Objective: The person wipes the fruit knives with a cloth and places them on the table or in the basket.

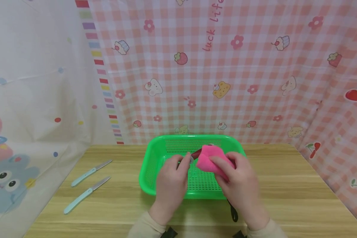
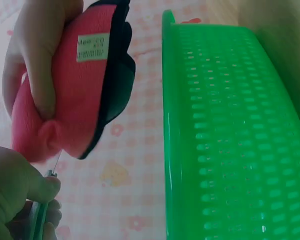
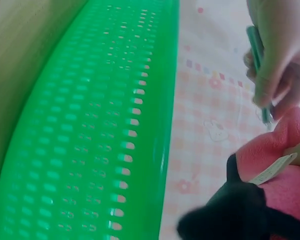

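A front knife and a back knife were just lying on the table left of the basket, pale blue handles nearer the person, blades angled away. The left hand was up above the basket's left half, fingers curled round the handle of a third knife. That one's blade ran up to the pink cloth, couldn't tell how far in. The cloth was bunched up in the air above the basket's right half, with dark edging and a pale label on it. The right hand had it pinched between thumb and fingers, over the basket's right end. A black loop hung below that hand, in front of the basket.
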Available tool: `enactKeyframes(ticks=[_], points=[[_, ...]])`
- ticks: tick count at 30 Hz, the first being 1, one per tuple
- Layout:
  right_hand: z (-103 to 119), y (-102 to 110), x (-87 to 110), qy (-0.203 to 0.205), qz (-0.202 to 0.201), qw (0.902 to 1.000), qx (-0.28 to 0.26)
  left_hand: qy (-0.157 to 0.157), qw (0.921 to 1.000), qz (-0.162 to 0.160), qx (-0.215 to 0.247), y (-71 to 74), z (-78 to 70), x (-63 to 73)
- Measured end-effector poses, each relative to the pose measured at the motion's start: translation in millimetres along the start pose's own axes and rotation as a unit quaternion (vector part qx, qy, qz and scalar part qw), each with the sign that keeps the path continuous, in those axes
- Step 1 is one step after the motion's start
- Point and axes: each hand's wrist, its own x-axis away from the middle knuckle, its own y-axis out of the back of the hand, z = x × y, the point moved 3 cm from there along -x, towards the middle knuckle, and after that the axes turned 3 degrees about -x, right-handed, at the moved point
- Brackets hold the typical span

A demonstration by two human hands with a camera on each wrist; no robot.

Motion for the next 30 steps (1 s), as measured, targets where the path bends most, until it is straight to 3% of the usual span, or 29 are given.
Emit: enactKeyframes(ticks=[5, 14, 30], points=[[3.1, -7.4, 0.2, 0.000, 0.013, 0.9996, 0.025, -0.037, 0.9992, -0.013, -0.007, -0.5, -7.7, -1.1], [-5.8, -9.6, -1.4, -0.013, 0.008, 0.9992, 0.038, -0.068, 0.9977, -0.004, 0.001, -2.0, -10.6, 0.5], [-26.7, 0.5, -1.9, -0.062, 0.002, 0.9955, 0.071, -0.060, 0.9979, -0.015, 0.017, -1.5, -8.8, 4.2]])
